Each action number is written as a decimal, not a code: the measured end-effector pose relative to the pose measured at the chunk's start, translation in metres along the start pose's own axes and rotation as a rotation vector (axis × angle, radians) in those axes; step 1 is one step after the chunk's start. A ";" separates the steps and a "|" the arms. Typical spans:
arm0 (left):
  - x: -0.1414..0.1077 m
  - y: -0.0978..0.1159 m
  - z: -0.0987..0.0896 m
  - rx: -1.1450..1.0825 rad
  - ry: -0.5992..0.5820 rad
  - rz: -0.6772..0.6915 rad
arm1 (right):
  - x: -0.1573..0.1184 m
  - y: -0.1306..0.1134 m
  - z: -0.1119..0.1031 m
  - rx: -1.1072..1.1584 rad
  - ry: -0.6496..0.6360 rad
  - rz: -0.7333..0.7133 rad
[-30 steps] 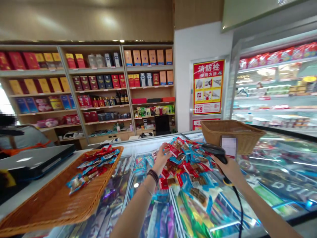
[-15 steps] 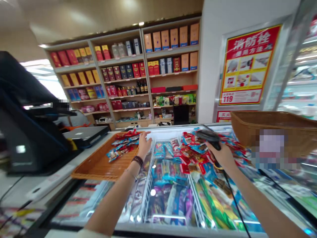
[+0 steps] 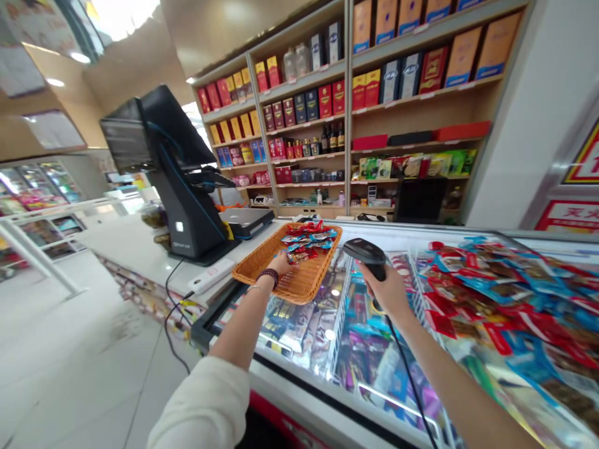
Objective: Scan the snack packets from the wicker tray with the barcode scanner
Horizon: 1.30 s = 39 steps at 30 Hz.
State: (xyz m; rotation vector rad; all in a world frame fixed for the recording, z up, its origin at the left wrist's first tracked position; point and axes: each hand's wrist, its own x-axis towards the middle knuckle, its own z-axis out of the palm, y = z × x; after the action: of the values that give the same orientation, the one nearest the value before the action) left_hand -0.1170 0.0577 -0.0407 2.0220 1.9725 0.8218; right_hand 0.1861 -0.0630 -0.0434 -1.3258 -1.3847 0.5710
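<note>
My left hand reaches into the orange wicker basket, its fingers at the near edge of a small heap of red and blue snack packets. What those fingers hold, if anything, is hidden. A black barcode scanner with a cable is in my right hand, its head pointing up and left above the glass-topped freezer. To the right, a large pile of red and blue packets lies on the glass.
A black checkout terminal stands on the white counter, beside a dark flat device. A white power strip lies near the basket. Shelves of boxes and bottles line the back. The scanner cable hangs over the freezer.
The view has turned left. My left hand has moved from the basket's right edge into the basket beside the packets. My right hand, still holding the scanner, has moved left away from the large pile.
</note>
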 end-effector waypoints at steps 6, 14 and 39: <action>-0.008 0.015 0.002 0.396 -0.149 0.000 | -0.012 0.010 0.020 -0.180 -0.039 -0.042; -0.023 0.028 -0.012 -0.185 0.065 -0.118 | -0.019 0.006 0.016 -0.240 -0.066 -0.070; -0.087 0.157 0.128 -1.870 -0.132 -0.160 | -0.032 0.026 -0.067 -0.282 -0.049 -0.009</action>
State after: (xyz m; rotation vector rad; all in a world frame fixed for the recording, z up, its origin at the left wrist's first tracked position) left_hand 0.0873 -0.0104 -0.0878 0.6608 0.4768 1.4771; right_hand 0.2494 -0.1066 -0.0577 -1.5369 -1.5526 0.4140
